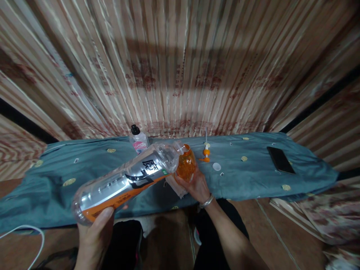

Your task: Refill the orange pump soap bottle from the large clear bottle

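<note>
My left hand point(97, 232) is closed round the base end of a large clear plastic bottle point(126, 180) with a silver and orange label. That bottle lies tilted, its mouth to the right against the opening of a small orange translucent bottle point(187, 165). My right hand point(197, 185) grips the orange bottle from below and the right side. Whether liquid passes between them I cannot tell. An orange pump head point(206, 153) with its tube lies to the right of my right hand, and a white round cap point(216, 166) is just below it.
A clear bottle with a black cap point(139, 140) stands at the back of the teal cloth-covered table point(242, 176). A black phone point(280, 160) lies on the right. Striped curtains point(180, 67) hang behind. A white cable point(36, 232) curves at lower left.
</note>
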`<state>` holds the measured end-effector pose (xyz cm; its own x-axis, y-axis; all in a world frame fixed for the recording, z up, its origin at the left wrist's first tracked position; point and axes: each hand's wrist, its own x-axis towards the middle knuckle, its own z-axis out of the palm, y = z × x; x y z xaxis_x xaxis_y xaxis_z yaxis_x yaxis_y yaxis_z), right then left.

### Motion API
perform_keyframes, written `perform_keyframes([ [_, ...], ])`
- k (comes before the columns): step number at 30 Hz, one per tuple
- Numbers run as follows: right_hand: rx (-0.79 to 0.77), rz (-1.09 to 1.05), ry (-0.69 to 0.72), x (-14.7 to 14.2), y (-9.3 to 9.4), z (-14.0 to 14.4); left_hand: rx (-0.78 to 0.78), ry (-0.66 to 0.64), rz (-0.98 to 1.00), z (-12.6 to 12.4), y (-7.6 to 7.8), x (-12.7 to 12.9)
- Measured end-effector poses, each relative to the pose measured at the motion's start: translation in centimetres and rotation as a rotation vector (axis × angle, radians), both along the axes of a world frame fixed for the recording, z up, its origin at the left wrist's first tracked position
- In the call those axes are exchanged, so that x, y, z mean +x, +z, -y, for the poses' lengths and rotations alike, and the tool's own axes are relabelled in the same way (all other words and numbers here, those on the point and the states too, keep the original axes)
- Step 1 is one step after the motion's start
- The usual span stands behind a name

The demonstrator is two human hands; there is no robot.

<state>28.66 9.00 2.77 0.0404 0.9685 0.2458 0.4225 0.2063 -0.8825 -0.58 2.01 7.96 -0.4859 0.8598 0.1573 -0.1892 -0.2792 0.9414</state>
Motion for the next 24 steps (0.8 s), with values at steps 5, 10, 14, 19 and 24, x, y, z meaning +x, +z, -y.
perform_keyframes([
  [5,0.011,0.009,-0.003,0.0,0.1,0.0,-0.013,0.007,-0.004,0.1,-0.1,-0.1],
  [10,0.019,0.036,-0.011,0.0,0.6,0.1,-0.018,0.061,-0.003,0.1,1.1,1.1],
  [14,0.001,0.023,-0.007,-0.1,0.9,0.1,-0.027,0.063,0.005,0.1,1.5,1.5],
  [19,-0.006,-0.013,0.010,-0.1,1.0,0.1,0.002,0.027,-0.019,-0.1,0.7,0.6],
  [24,0.005,0.016,0.004,0.0,0.8,0.1,-0.004,-0.002,-0.011,0.0,0.0,0.0],
])
